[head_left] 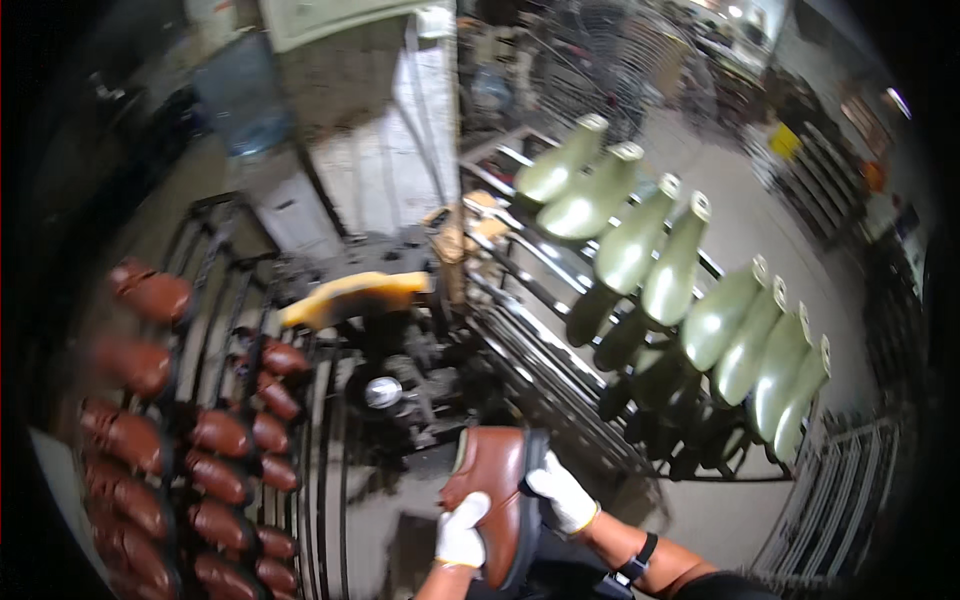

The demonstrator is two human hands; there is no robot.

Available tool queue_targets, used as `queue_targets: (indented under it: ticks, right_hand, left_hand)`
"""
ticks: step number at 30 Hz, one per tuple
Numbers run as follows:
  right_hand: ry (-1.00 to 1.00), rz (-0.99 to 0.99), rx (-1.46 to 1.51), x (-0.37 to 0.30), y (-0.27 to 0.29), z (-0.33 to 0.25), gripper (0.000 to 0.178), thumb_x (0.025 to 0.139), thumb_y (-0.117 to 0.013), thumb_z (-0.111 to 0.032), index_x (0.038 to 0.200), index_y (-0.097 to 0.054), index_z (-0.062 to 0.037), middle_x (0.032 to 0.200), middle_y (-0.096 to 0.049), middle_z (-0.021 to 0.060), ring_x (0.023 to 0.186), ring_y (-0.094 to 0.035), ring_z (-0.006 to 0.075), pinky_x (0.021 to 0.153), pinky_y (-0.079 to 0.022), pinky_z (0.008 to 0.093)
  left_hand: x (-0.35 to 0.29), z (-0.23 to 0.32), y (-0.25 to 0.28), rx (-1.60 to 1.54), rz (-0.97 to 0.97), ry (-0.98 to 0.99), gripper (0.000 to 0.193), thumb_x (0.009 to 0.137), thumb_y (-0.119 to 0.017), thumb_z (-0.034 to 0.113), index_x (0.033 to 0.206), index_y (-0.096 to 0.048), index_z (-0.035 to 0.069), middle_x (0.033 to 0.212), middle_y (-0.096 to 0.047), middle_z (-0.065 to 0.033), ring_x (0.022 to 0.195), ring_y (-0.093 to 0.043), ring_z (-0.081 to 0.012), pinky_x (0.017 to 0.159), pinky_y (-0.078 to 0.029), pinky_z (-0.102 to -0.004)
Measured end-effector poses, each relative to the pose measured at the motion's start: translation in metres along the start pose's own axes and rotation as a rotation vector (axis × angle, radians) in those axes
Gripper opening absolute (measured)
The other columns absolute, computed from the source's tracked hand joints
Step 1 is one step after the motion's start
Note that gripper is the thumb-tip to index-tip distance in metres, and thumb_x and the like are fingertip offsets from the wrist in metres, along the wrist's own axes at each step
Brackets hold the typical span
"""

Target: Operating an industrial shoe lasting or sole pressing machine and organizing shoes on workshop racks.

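A brown leather shoe [507,470] with a dark sole [534,500] is held up near the bottom centre, turned on its side. My left hand [463,532], in a white glove, grips the upper from the left. My right hand [566,494], also gloved in white, is closed on the sole side, and its fingertips are partly hidden behind the shoe. Just beyond the shoe stands a dark machine [400,390] with a round shiny metal part [383,392] and a curved yellow piece [355,294] above it.
On my left a metal rack [318,470] carries several brown shoes [220,432]. To the right another rack [540,350] bears green shoe lasts [630,245] in a row. A large fan [625,65] stands behind it, and a water bottle dispenser [290,205] at the far left.
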State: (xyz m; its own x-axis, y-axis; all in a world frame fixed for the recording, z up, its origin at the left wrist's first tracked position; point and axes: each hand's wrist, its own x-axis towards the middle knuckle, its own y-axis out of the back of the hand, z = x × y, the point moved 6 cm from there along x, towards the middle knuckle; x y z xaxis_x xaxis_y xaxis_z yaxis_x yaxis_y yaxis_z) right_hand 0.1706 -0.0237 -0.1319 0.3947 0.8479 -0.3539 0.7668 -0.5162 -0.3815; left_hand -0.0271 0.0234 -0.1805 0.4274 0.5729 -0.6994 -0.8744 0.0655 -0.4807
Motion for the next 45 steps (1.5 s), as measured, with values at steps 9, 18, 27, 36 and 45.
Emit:
queue_targets:
  ticks: [9, 18, 27, 36, 45]
  right_hand:
    - [0.482, 0.006, -0.772, 0.034, -0.135, -0.184, 0.115, 0.076, -0.094, -0.036, 0.162, -0.031, 0.0069, 0.139, -0.066, 0.0187, 0.124, -0.064, 0.0218, 0.107, -0.051, 0.0345]
    - [0.510, 0.056, -1.273, 0.034, -0.221, -0.220, 0.103, 0.082, -0.081, -0.042, 0.159, -0.035, 0.0069, 0.121, -0.070, 0.0268, 0.109, -0.072, 0.0363, 0.095, -0.057, 0.0404]
    - [0.565, 0.063, -1.652, 0.038, -0.280, -0.220, 0.099, 0.083, -0.072, -0.034, 0.158, -0.028, 0.0114, 0.111, -0.066, 0.0351, 0.094, -0.072, 0.0482, 0.086, -0.059, 0.0524]
    - [0.041, -0.292, -0.997, 0.033, -0.179, -0.166, 0.101, 0.088, -0.070, -0.071, 0.153, -0.045, 0.0029, 0.129, -0.070, 0.0296, 0.121, -0.069, 0.0419, 0.104, -0.052, 0.0433]
    - [-0.099, -0.132, -0.769, 0.013, -0.205, -0.160, 0.067, 0.091, -0.080, -0.046, 0.138, -0.059, -0.0031, 0.123, -0.073, 0.0174, 0.110, -0.070, 0.0279, 0.102, -0.051, 0.0374]
  left_hand:
    - [-0.063, 0.082, -0.012, 0.508, -0.227, -0.362, 0.033, 0.099, -0.074, 0.022, 0.122, -0.073, 0.000, 0.120, -0.075, -0.0113, 0.108, -0.070, -0.0218, 0.096, -0.055, -0.0360]
    - [-0.035, 0.112, 0.091, 0.388, -0.011, -0.310, 0.024, 0.095, -0.075, 0.011, 0.113, -0.071, -0.004, 0.100, -0.073, -0.0107, 0.089, -0.071, -0.0211, 0.078, -0.062, -0.0360]
    - [-0.023, 0.232, -0.055, -0.012, -0.004, -0.838, 0.031, 0.106, -0.060, 0.011, 0.131, -0.067, -0.006, 0.124, -0.071, -0.0122, 0.109, -0.065, -0.0210, 0.099, -0.052, -0.0359]
    - [-0.044, 0.197, -0.059, 0.066, -0.011, -0.663, 0.037, 0.109, -0.060, 0.030, 0.118, -0.072, -0.004, 0.113, -0.073, -0.0057, 0.104, -0.066, -0.0157, 0.094, -0.053, -0.0337]
    - [-0.055, 0.208, 0.001, 0.273, 0.121, -0.530, 0.018, 0.102, -0.060, 0.018, 0.096, -0.071, 0.006, 0.094, -0.070, -0.0031, 0.088, -0.067, -0.0132, 0.080, -0.055, -0.0321]
